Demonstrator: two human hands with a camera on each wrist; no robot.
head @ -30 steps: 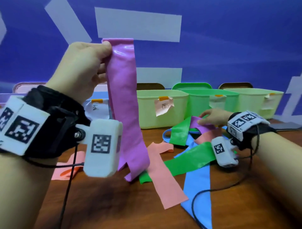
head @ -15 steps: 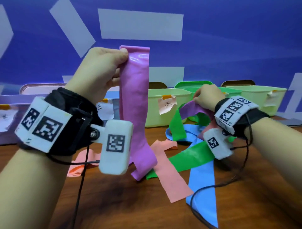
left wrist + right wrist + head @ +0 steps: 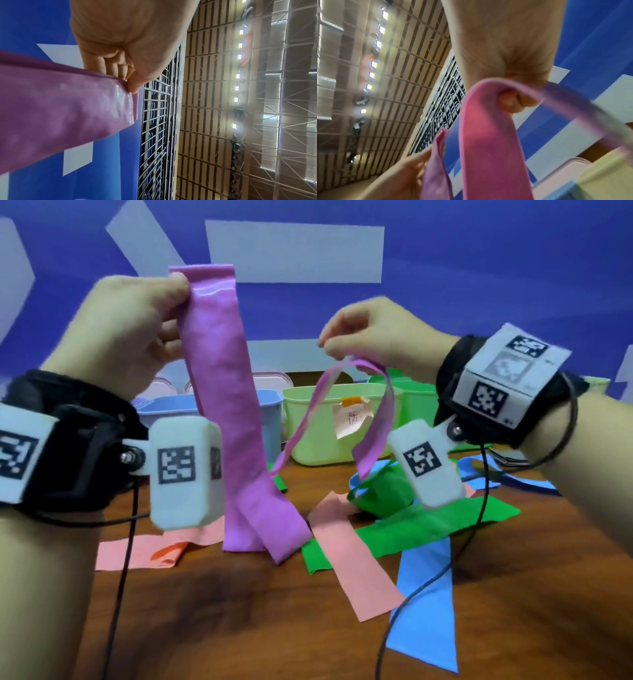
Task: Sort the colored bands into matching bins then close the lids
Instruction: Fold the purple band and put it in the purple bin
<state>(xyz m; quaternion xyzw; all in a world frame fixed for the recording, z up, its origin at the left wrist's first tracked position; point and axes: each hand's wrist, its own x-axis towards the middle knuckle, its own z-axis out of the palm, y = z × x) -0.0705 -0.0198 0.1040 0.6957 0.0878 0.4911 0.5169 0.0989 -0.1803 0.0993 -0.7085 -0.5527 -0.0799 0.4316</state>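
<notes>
While each grip pinches it, purple band (image 3: 222, 392) vertical, second purple band (image 3: 373, 405) seemingly looped downward.

We are seeing bright, even indoor light, with ceiling lamps (image 3: 375, 43) flaring in both wrist views. Motion is blurring the hands, and wide-angle distortion is bending the edges.

Left hand (image 3: 130, 326): raised at left, pinching top of the wide band (image 3: 226, 392), which hangs to the table (image 3: 205, 628).
Right hand (image 3: 376, 330): raised at right, looped band (image 3: 376, 405) hanging below.
Bins (image 3: 315, 426): row behind.
Loose bands (image 3: 356, 556): before bins.
</notes>
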